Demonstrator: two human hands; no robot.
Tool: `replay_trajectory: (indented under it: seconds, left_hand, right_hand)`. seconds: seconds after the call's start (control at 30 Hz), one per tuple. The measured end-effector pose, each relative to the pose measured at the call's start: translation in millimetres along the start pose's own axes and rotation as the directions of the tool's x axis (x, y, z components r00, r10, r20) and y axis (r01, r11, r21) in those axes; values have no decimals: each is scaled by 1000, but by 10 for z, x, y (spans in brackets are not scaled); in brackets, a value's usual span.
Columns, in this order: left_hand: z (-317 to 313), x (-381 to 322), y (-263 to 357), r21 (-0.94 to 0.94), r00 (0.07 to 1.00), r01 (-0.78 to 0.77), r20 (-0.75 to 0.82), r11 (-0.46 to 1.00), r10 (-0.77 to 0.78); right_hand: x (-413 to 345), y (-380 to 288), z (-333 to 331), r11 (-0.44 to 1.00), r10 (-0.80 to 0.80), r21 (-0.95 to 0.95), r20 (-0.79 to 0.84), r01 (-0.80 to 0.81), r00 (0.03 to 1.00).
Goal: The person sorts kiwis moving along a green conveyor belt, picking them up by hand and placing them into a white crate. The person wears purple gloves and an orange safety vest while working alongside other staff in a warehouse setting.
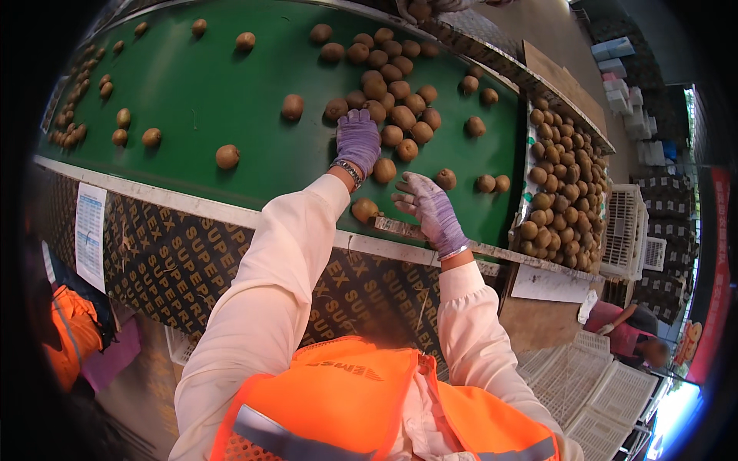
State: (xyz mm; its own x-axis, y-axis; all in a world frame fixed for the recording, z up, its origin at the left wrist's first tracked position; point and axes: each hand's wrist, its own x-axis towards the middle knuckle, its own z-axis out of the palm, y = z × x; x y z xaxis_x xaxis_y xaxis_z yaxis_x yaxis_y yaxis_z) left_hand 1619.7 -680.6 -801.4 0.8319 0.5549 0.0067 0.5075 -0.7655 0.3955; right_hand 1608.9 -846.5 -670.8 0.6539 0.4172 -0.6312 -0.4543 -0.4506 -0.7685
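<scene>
My left hand [358,140], in a purple knit glove, reaches over the green conveyor belt [253,104] with its fingertips at the lower left edge of a loose cluster of kiwifruit [403,117]. Its palm faces down, so whether it grips a fruit is hidden. My right hand [429,210], in a dirty purple and white glove, is above the belt's near edge with its fingers apart and nothing held. One kiwifruit [384,170] lies between the two hands; another [364,210] sits by a short ledge [399,227] left of my right hand.
More kiwifruit [69,135] are scattered along the belt's left end. A pile of kiwifruit [565,184] fills the bay at the right end. Wooden side boards [230,214] edge the belt. Plastic crates [622,230] stand beyond. Co-workers [625,331] are at lower right, far left [75,328] and across the belt.
</scene>
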Motion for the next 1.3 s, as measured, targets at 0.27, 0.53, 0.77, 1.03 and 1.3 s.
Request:
replay_trajectory:
  seconds: [0.27,0.53,0.77,1.03,1.3]
  left_hand:
    - [-838,-966,-12,-529,977,-158,41,834,211]
    - [-628,-921,-459,-505,968,34,232,863,98]
    - [-137,-419,-418,-28,934,-180,308,983,179]
    - [-335,-628,-361,-596,749,423,654,682,108]
    - [-742,-513,-720,-782,874,309,458,542,162]
  right_hand:
    - [-75,76,216,932,-150,344,72,117,986]
    - [-1203,230,-468,925,-149,338,-95,172,984]
    - [-2982,1550,-1814,669,80,670,-496,323,864]
    - [-5328,4721,-1356,269,757,646,-600,715,258]
    - [-5989,6395,307,829,472,506,-861,-236,-189]
